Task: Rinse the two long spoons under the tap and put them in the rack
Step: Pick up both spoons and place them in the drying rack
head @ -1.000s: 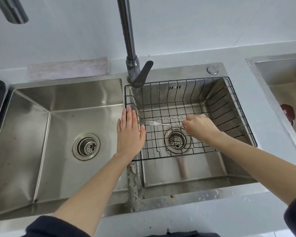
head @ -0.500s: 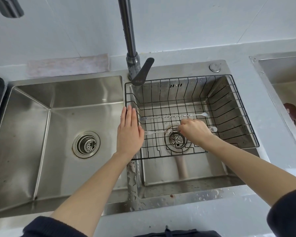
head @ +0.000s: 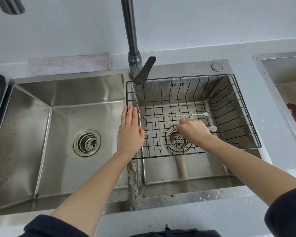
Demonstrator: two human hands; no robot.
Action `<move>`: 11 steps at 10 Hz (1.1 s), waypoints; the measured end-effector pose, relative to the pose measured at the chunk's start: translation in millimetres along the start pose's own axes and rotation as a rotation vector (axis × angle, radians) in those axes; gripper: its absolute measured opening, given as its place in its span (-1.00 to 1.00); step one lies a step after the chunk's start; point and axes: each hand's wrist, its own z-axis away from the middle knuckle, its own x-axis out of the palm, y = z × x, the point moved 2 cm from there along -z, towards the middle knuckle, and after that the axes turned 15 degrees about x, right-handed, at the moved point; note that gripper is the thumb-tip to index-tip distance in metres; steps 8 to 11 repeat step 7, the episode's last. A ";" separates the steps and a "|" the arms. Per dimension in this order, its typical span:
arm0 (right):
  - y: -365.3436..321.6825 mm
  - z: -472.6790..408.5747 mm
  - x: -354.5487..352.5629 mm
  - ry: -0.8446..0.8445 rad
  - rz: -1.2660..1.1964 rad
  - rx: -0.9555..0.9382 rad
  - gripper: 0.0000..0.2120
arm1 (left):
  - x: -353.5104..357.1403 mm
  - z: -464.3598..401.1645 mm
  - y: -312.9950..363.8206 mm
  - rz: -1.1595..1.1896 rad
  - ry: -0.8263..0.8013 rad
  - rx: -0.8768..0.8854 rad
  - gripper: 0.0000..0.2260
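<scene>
Rack [head: 246, 117], centre-right of frame: two long spoons lying inside. Right hand [head: 194, 131] grip pinching nearer spoon [head: 155, 132]; farther spoon [head: 174, 115] free. Left hand [head: 129, 132] flat, grip wide, on rack's left edge.

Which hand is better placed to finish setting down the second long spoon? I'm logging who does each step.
Right. The right hand is already closed on the nearer spoon over the rack, beside the far spoon. The left hand lies flat and empty on the rack's left rim.

left basin [head: 61, 120] open, rack [head: 229, 106] right end free, tap [head: 132, 36] behind
</scene>
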 end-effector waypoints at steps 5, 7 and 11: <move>-0.1 -0.1 2.4 -0.010 -0.044 0.032 -0.76 | -0.1 -1.4 -0.3 0.019 0.010 -0.005 -0.47; 2.8 4.1 -11.6 -0.015 -0.193 0.098 -0.72 | -2.9 0.2 1.3 0.013 0.028 -0.007 -0.46; 2.8 4.1 -11.6 -0.015 -0.193 0.098 -0.72 | -2.9 0.2 1.3 0.013 0.028 -0.007 -0.46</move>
